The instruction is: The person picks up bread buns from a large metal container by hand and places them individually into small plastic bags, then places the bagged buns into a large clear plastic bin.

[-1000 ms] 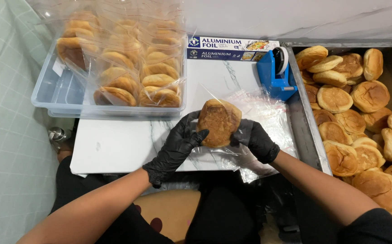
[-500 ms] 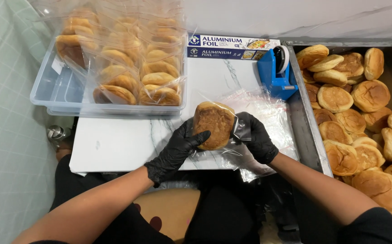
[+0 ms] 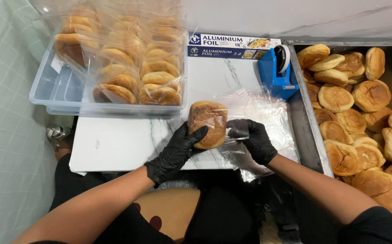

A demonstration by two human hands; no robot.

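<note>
L black-gloved hand [image 3: 176,152] wrapped round round golden-brown bread bun [image 3: 207,124], held above white marble-look board [image 3: 114,144], mid-frame. R black-gloved hand [image 3: 252,139] just right of bun, pinching clear plastic bag [image 3: 268,115] edge. Bun long axis runs away from body; bag mouth on its right side. L hand nearer.

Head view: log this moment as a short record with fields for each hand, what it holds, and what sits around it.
left hand: black-gloved left hand grips the bun from the left side
right hand: black-gloved right hand pinches the clear bag at the bun's right edge
bun: round, browned, partly in the bag, held over the white board
behind: clear bin of bagged buns, foil box, blue tape dispenser
right side: metal tray heaped with loose buns
</note>
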